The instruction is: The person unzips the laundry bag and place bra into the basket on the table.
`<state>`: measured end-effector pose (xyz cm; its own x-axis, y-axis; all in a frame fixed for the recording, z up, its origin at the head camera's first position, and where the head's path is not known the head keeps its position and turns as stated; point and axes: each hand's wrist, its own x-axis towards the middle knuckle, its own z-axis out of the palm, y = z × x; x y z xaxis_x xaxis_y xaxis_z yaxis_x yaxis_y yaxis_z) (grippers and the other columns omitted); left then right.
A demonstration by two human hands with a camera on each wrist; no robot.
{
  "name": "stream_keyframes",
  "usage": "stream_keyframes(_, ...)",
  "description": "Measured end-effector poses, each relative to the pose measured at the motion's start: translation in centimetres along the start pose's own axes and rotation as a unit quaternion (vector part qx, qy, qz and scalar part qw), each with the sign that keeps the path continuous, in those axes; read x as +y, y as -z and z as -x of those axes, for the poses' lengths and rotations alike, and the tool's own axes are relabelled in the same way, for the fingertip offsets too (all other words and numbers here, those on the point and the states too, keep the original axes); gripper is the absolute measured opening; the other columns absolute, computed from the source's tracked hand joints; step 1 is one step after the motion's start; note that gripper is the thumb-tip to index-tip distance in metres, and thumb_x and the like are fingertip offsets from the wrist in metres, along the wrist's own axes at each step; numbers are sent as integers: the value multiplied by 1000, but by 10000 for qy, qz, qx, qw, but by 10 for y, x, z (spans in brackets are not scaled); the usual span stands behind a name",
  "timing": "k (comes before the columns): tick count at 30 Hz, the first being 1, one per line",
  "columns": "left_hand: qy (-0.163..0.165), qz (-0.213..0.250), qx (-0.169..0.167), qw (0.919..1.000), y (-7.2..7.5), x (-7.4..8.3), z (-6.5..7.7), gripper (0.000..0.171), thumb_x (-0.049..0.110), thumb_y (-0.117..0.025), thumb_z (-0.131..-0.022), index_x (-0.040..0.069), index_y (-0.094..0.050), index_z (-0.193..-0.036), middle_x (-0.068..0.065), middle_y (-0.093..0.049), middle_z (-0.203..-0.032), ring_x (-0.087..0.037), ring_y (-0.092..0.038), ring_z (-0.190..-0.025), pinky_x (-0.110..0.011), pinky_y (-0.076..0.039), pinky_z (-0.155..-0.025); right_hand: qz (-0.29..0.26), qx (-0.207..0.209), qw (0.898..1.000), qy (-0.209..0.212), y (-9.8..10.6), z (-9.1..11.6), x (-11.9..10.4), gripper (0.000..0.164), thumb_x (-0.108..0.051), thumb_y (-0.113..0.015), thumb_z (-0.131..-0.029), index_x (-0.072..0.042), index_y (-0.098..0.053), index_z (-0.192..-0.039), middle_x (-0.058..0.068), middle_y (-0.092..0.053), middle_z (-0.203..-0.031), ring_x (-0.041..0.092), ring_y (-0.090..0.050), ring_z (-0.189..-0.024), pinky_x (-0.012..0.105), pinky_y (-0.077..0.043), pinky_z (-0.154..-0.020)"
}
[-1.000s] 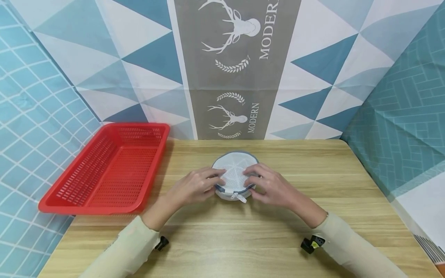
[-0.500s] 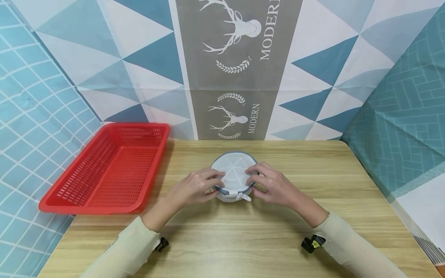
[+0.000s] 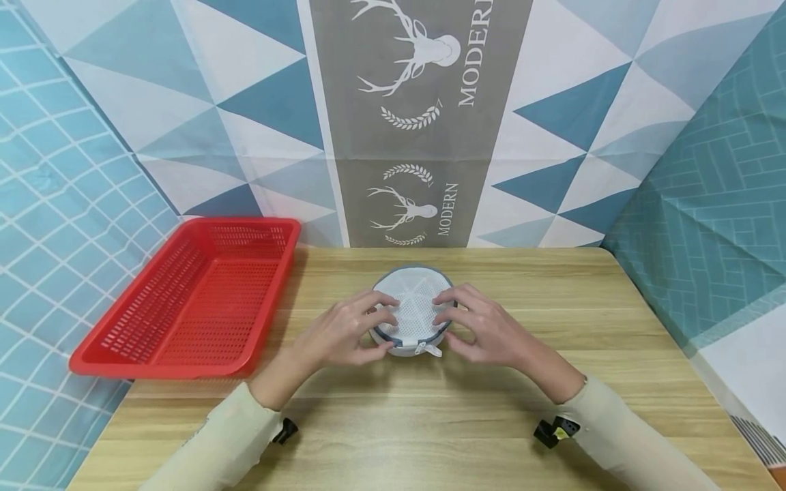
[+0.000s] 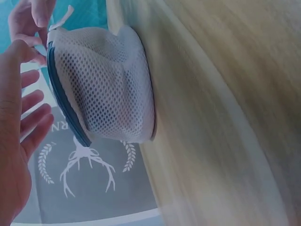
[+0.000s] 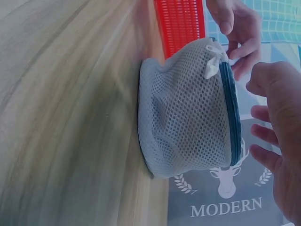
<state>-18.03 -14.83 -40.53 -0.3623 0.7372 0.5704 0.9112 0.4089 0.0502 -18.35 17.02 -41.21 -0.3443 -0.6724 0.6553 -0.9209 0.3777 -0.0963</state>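
Observation:
A round white mesh laundry bag (image 3: 417,300) with a blue-grey zip rim stands on the wooden table in the head view. Its white zip pull (image 5: 214,63) hangs at the front edge, and the mesh side wall is creased in both wrist views. On the left, my left hand (image 3: 346,331) has its loosely bent fingers over the lid and its thumb near the front rim. Opposite it, my right hand (image 3: 485,327) hovers at the right rim. Gaps show between the bag and the fingers (image 4: 35,101) of the left hand, and likewise fingers (image 5: 263,134) of the right.
A red perforated plastic basket (image 3: 279,300) stands at the left of the table (image 3: 393,423). A patterned wall covering (image 3: 264,102) rises behind the table's far edge. Black wrist devices (image 3: 555,431) sit at the cuffs of both light sleeves.
The fingers of my left hand have loosened and its thumb has come away from the bag's rim. The right hand has also spread slightly. The zip pull has shifted a little right.

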Motion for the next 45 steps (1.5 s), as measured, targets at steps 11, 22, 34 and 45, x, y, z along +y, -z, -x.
stream_keyframes(11, -605, -199, 466, 9969, -15, 1, -4, 39, 30, -103, -75, 15, -77, -100, -6, -81, -123, -21, -77, -112, -36, -69, -96, 36, -22, 9998, 177, -6, 2, -8, 37, -13, -99, -76, -13, -77, -106, 5, -75, -114, 20, -68, -103, 35, -65, -84)
stream_keyframes(22, -399, -345, 223, 9984, -16, 7, -7, 35, 26, -103, -79, 19, -76, -100, -1, -81, -125, -18, -77, -114, -32, -69, -94, 261, 98, 9987, 438, -12, 1, -14, 35, -15, -102, -75, -14, -77, -99, 2, -73, -107, 17, -68, -100, 31, -65, -81)
stream_keyframes(34, -535, -553, 224, 9968, -19, 8, -7, 31, 24, -102, -79, 18, -77, -96, -1, -83, -119, -15, -76, -103, -22, -67, -77, 606, 116, 9974, 385, -20, 1, -19, 43, -23, -108, -67, -16, -77, -96, -1, -74, -102, 15, -67, -96, 27, -63, -80)
stream_keyframes(45, -435, -493, 280, 9974, -23, 9, -8, 28, 21, -99, -80, 17, -75, -93, 1, -83, -115, -14, -74, -98, -20, -63, -71, 1275, 240, 9915, 99, -30, 1, -28, 50, -44, -108, -67, -17, -74, -92, -2, -72, -96, 15, -65, -88, 25, -58, -71)
